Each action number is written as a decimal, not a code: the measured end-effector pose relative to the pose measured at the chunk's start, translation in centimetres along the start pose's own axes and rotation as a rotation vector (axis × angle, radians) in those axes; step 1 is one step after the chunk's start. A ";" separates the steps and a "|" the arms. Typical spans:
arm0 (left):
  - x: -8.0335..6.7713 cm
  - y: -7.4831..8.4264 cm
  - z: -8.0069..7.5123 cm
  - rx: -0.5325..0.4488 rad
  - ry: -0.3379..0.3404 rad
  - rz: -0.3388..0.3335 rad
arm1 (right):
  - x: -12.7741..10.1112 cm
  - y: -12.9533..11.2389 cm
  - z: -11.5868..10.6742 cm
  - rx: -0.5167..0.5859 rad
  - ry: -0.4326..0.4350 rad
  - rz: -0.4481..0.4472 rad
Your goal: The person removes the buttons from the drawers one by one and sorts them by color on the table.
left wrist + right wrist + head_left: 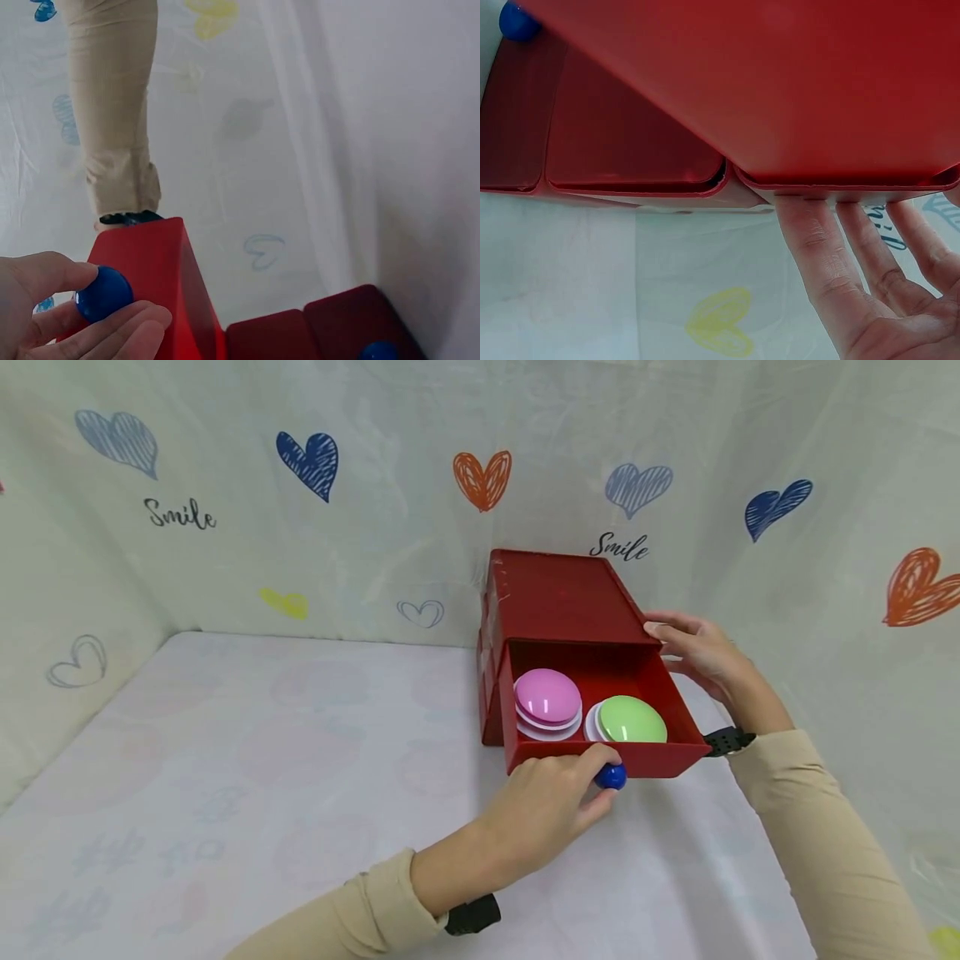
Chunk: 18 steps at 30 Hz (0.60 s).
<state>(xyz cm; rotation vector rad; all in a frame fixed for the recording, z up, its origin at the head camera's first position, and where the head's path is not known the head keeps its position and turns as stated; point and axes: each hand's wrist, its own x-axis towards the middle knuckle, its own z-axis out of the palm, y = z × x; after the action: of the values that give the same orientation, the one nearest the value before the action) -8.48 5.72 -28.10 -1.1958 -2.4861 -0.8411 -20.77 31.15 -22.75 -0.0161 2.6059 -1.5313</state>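
A red drawer box (564,596) stands at the back right of the table. Its top drawer (675,758) is pulled out and holds a pink dome (547,694) and a green dome (632,720), each on a white plate. My left hand (600,782) pinches the drawer's blue knob (612,776) between thumb and fingers; the left wrist view shows the knob (103,293) in that pinch. My right hand (678,639) rests with straight fingers (815,238) against the box's right side (780,90), near its top edge.
A white patterned cloth (225,760) covers the table and the walls around it, printed with hearts. Lower drawers (630,135) of the box stay shut, and another blue knob (377,351) shows on one. The wall is close behind and right of the box.
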 end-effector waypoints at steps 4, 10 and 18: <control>0.0 0.0 -0.1 0.022 -0.004 0.005 | 0.1 0.0 0.0 0.001 -0.001 0.001; 0.0 0.1 -0.4 0.032 -0.031 0.003 | 0.1 0.0 0.0 0.002 -0.005 0.000; 0.0 0.1 -1.5 0.013 -0.098 -0.014 | 0.1 0.1 -0.1 0.015 -0.007 0.003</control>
<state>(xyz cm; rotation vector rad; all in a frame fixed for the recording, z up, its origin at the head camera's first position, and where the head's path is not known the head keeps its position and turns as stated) -8.43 4.89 -26.81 -1.2448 -2.5766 -0.7871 -20.88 31.32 -22.82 -0.0165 2.5872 -1.5474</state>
